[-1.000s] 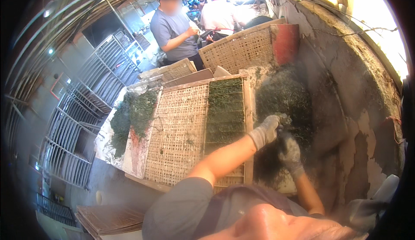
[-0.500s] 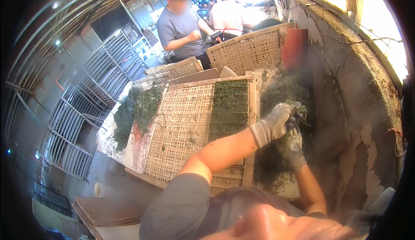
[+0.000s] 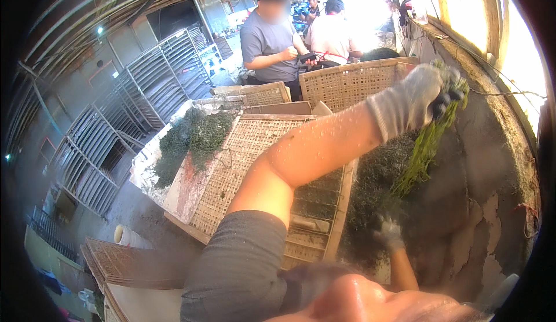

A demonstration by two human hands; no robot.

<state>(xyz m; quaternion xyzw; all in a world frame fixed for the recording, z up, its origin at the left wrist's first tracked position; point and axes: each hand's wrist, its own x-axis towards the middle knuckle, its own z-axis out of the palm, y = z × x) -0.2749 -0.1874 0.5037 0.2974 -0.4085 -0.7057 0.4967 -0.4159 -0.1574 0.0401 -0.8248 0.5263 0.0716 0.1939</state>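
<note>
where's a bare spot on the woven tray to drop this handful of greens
The pale woven bamboo tray is bare across its left half, between the heap of dark green weed on the white slab and the raised left forearm. Its right strip by the wooden frame edge is already covered. The wet dark pile against the concrete wall, around the right hand, is crowded.

Rough processing workshop or drying shed, likely for wet green plant matter. Shown by: woven bamboo drying trays (image 3: 255, 165) laid flat on a work surface, dark green shredded plant heaps (image 3: 191, 139) piled beside them, tall grey metal tray racks (image 3: 145, 90) along the left side, crumbling grey concrete trough wall (image 3: 492, 165), curved corrugated roof (image 3: 104, 9), and two workers standing at the back (image 3: 272, 38).
</note>
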